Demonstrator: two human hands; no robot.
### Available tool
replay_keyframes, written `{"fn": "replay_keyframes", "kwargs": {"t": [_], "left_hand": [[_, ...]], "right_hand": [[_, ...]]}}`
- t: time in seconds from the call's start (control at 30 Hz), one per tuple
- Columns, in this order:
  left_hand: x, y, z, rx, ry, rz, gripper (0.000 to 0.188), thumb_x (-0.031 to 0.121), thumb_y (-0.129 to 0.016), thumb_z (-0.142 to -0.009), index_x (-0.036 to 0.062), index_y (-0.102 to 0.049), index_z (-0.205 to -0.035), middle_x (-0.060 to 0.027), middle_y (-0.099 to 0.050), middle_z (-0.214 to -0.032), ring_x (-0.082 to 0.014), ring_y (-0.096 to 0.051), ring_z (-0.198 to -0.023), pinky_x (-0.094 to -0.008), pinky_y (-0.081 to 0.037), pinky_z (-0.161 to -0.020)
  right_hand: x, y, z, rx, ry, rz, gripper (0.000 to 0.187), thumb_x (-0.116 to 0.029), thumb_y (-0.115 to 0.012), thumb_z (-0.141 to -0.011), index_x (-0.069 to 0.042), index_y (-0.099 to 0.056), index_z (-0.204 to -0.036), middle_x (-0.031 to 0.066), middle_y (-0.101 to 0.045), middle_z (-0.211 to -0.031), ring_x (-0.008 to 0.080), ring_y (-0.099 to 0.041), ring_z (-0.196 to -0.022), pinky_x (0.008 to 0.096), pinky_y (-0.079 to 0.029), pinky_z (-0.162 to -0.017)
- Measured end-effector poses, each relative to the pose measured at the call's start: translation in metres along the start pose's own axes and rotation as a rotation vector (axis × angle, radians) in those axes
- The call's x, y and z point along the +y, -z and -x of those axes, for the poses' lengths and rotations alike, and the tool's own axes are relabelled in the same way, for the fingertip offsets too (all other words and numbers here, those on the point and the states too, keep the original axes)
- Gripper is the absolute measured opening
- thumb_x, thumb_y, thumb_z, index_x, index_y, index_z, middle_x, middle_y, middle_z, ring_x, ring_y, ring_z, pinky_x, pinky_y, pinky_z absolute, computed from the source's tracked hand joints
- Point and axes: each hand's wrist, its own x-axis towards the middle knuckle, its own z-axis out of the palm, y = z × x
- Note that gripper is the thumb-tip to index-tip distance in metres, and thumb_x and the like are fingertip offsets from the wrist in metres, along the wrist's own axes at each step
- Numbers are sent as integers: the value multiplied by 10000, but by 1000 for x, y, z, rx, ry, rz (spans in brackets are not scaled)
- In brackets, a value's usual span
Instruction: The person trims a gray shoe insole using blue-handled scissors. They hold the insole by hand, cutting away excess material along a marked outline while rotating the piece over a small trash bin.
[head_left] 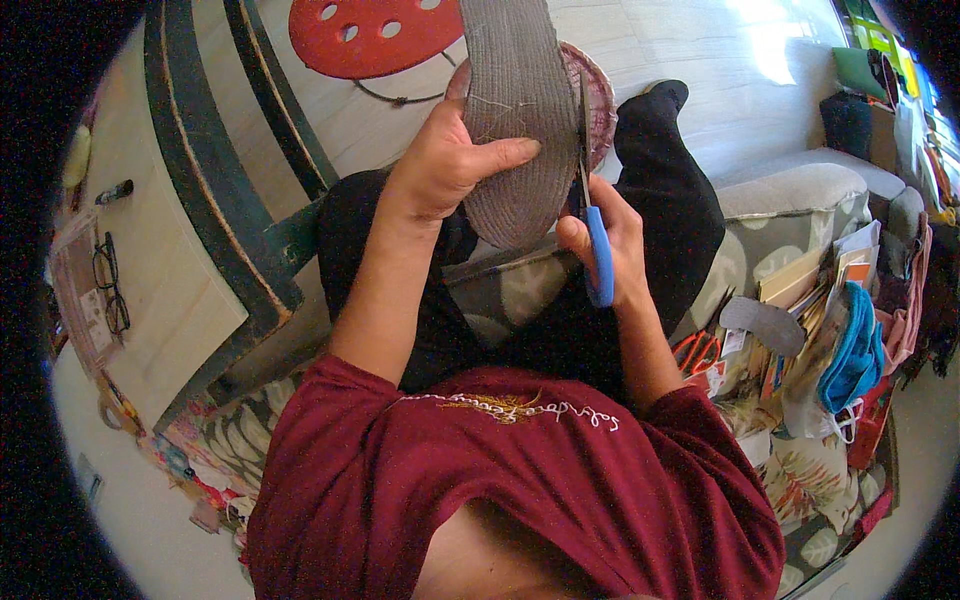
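A long grey stitched fabric insole [520,195] with a rounded near end lies across the middle of the view, its far end cut off by the top edge. Loose pale threads show on its surface. My left hand [455,165] grips it from the left, thumb on top and fingers hidden underneath. My right hand [622,235] is closed on a pair of scissors [598,255] with blue handles. Their blades point away from me along the insole's right edge; whether they touch it I cannot tell. Behind the insole, a round pinkish basket [602,95] is partly covered.
A red round stool [380,45] with holes stands ahead. On the left are a dark wooden frame [205,150] and glasses [110,285] on a pale tabletop. Cards, orange-handled scissors [697,352], a grey sole-shaped piece [763,325] and blue cloth [855,350] crowd the patterned seat at right.
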Motion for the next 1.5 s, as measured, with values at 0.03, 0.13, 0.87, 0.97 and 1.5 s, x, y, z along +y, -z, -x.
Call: {"fn": "replay_keyframes", "kwargs": {"t": [0.03, 0.13, 0.87, 0.97, 1.5], "left_hand": [[0, 0, 1, 3, 1, -7, 698, -48, -661, -687, 34, -322, -1293, -101, -560, -1104, -193, -559, -996, -330, -435, -883], [2, -1, 3, 10, 19, 10, 712, -45, -663, -686, 36, -311, -1300, -101, -555, -1107, -194, -555, -1003, -334, -436, -883], [3, -2, -2, 83, -82, -285, 221, 123, -618, -812, -37, -606, -965, -71, -648, -899, -125, -605, -764, -264, -487, -710], [4, -4, -3, 71, -87, -275, 225, 123, -616, -814, -41, -604, -968, -73, -648, -897, -124, -604, -765, -264, -487, -708], [1, -1, -4, 32, -31, -234, 246, 126, -591, -831, -35, -578, -1017, -68, -637, -928, -122, -596, -791, -264, -485, -722]], "right_hand": [[0, 0, 1, -6, -39, -15, 640, -429, -708, -705, 27, -527, -1116, 29, -577, -864, 85, -520, -759, 225, -423, -667], [0, 1, 3, -8, -118, -57, 548, -307, -742, -696, 20, -548, -1090, 60, -613, -895, 111, -548, -806, 258, -451, -744], [6, 1, -5, -30, -22, -36, 581, -310, -728, -714, 22, -513, -1139, 77, -606, -938, 124, -557, -826, 271, -460, -750], [4, -1, -5, -36, -52, -63, 573, -310, -722, -719, 23, -514, -1137, 77, -603, -953, 130, -559, -834, 274, -460, -753], [3, -2, 0, 7, -178, -24, 466, -237, -738, -712, 29, -571, -1057, 42, -630, -797, 86, -555, -715, 236, -468, -677]]}}
